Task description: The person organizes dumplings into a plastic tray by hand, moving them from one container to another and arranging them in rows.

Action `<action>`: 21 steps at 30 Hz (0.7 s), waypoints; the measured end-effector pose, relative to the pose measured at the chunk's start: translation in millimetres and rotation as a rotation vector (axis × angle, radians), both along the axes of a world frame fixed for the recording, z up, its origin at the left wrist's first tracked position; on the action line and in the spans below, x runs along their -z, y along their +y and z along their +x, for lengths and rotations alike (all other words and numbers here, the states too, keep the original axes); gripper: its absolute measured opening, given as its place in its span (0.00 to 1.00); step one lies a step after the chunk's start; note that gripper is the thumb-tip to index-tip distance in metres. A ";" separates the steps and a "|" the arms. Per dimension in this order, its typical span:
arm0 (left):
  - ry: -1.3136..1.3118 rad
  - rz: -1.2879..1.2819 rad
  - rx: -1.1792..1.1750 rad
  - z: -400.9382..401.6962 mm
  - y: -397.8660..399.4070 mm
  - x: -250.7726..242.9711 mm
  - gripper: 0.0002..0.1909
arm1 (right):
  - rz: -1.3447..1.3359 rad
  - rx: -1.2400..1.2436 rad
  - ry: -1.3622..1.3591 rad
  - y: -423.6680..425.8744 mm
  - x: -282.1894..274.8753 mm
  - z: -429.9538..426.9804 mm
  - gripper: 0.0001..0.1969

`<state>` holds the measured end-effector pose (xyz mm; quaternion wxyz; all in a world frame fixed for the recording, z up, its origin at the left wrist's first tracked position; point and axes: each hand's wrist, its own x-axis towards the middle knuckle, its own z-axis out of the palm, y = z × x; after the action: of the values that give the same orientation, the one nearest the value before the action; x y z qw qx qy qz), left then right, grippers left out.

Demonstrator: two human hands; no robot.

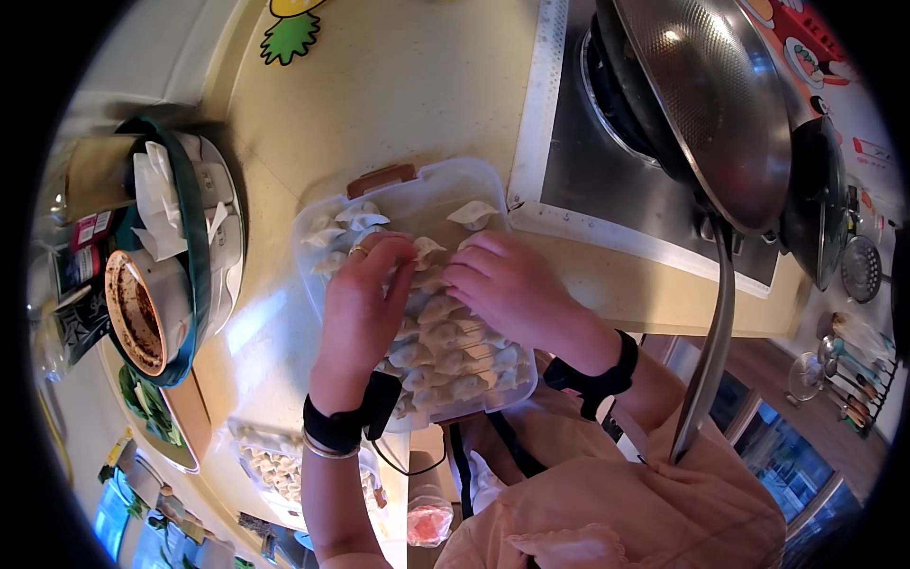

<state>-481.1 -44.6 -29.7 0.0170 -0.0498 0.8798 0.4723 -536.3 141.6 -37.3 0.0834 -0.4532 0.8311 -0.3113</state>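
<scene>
A translucent plastic container (462,174) with a brown latch holds rows of uncooked dumplings (442,334) and stands on the counter before me. My left hand (370,291) is over the container's left part, its thumb and fingertips bent together by some dumplings; whether it grips one is hidden. Over the right part, my right hand (498,281) has its fingers curled down among the dumplings, and what lies beneath them is hidden. One dumpling (429,252) shows between the two hands. Another dumpling (472,214) lies apart near the upper right corner.
A wok (711,99) rests on the gas stove (569,178) at the right, its long handle reaching towards me. At the left are a teal bin (202,284) with a stained cup (167,306), and a plate of leafy greens (186,455). A second dumpling container (274,498) stands lower left.
</scene>
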 end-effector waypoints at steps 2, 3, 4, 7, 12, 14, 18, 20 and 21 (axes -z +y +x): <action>0.020 -0.079 0.031 -2.9 1.8 5.4 0.05 | -0.021 0.048 0.020 5.7 -6.1 -5.5 0.07; 0.045 -0.157 0.058 -4.3 2.3 7.0 0.05 | -0.040 0.092 0.045 7.4 -8.3 -7.7 0.07; 0.042 -0.158 0.061 -4.7 2.5 7.7 0.05 | -0.041 0.095 0.041 7.6 -8.4 -8.8 0.07; 0.021 -0.188 0.064 -4.9 4.5 9.3 0.06 | -0.051 0.089 0.041 7.0 -5.6 -11.8 0.10; 0.007 -0.199 0.089 -1.3 3.0 4.6 0.08 | 0.076 0.098 0.120 -10.3 -5.5 -15.1 0.12; 0.024 -0.246 0.077 0.9 1.1 2.3 0.09 | 0.100 0.060 0.139 -15.4 -3.1 -17.4 0.12; 0.133 -0.442 0.107 2.8 -1.2 0.7 0.08 | 0.158 -0.049 0.153 -19.9 -1.0 -19.6 0.09; 0.142 -0.464 0.078 3.4 -0.5 5.6 0.07 | 0.125 -0.042 0.141 -21.3 2.8 -21.3 0.08; 0.148 -0.485 0.053 2.5 0.3 6.5 0.06 | 0.092 -0.032 0.124 -22.7 3.5 -23.3 0.07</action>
<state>-478.6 -44.3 -36.2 -0.0476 0.0053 0.9673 0.2491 -559.5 118.9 -40.8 0.0576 -0.4807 0.8407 -0.2426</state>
